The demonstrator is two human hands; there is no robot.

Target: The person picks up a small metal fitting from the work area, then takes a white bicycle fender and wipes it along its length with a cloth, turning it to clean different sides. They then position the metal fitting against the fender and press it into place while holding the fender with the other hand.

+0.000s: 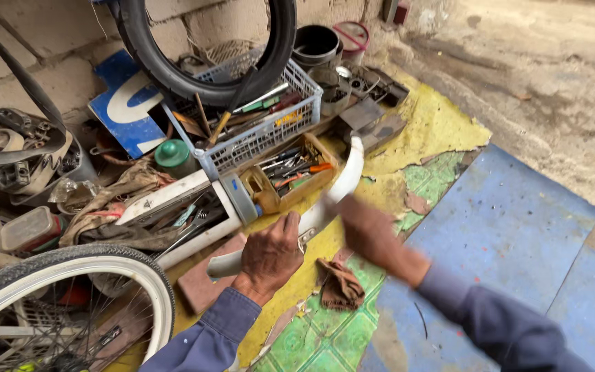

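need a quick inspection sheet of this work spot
surface: torn yellow and green floor sheet, blue mat beside it
job's things: white curved mudguard, left hand gripping its lower part, right hand blurred on its middle
clutter: brown rag, tool basket, yellow tool box, white tray, brick
fingers: left wrapped round mudguard; right too blurred to tell
cables: nothing seen
surroundings: block wall, tyre, bicycle wheel, dirt ground

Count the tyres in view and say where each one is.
2. A bare black tyre leans on the brick wall above the basket; a tyre on a white-rimmed wheel sits lower left. Clutter may hide others.
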